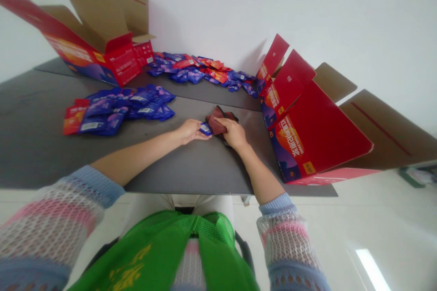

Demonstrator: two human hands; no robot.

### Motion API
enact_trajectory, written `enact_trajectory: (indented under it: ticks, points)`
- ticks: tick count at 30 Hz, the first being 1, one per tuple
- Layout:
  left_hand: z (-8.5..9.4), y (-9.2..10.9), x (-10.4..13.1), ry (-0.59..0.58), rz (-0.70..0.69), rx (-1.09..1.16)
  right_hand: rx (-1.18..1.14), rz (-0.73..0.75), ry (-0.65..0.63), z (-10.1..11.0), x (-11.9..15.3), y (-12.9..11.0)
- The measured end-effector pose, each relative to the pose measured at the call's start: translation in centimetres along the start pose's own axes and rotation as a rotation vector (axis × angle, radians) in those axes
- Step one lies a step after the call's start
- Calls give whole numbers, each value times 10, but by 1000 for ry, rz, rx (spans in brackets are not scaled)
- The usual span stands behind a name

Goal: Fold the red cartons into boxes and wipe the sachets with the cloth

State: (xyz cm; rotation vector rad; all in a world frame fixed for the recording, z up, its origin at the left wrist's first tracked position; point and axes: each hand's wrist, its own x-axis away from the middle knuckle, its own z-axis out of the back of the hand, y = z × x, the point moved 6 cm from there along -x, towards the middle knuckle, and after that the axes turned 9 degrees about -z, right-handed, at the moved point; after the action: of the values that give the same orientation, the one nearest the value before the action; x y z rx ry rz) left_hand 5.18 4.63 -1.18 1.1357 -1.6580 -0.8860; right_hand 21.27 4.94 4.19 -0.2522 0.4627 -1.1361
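My left hand [191, 132] grips one end of a blue packet [205, 128] just above the grey table [191, 168]. Beside it, my right hand [232, 132] is closed on a brown cloth [217, 120], which meets the packet's right end. To the left lies a pile of blue packets [143, 102], with a few red-orange packets [74, 117] at its left edge.
An open red carton [92, 61] stands at the back left. More open red cartons [307, 136] line the table's right side. Blue and orange packets [191, 69] are heaped along the back by the wall. The table's front edge is near my lap.
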Motion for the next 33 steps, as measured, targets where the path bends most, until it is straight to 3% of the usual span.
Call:
enact_trajectory:
  ticks: [8, 14, 19, 28, 33]
  points:
    - [5, 5, -1, -70, 104, 16, 114, 0, 2, -1, -2, 4]
    - [6, 6, 0, -110, 108, 49, -105, 390, -71, 3, 7, -16]
    - [5, 6, 0, -108, 101, 55, -124, 471, -102, -4, 8, -30]
    - [4, 4, -1, -117, 102, 80, 0, 195, -144, -2, -4, -3]
    - [6, 4, -2, -118, 144, 81, 28, 106, -59, 6, -6, 13]
